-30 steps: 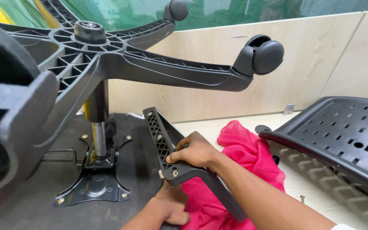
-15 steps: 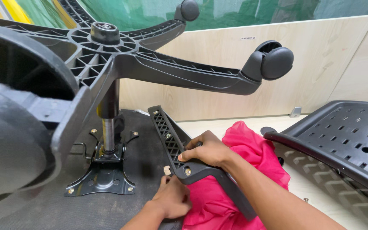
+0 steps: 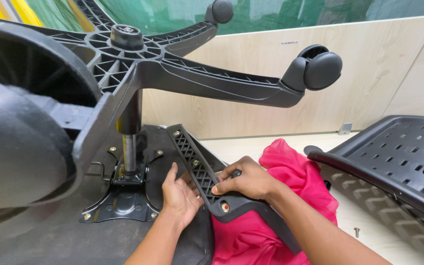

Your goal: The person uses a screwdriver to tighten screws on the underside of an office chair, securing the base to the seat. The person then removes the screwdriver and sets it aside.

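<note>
Hands had shifted since a second earlier — the left hand (image 3: 181, 196) rose from beneath the armrest bracket (image 3: 207, 179) to lie open and flat against its side, while the right hand (image 3: 249, 180) kept gripping its bend. Bracket lay against the seat underside (image 3: 50, 235), long axis pointing up-left toward the chair column (image 3: 129, 147).

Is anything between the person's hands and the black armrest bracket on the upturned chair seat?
Nothing visible. The right hand already grips the armrest bracket from above, and the left hand rests against its near side.
</note>
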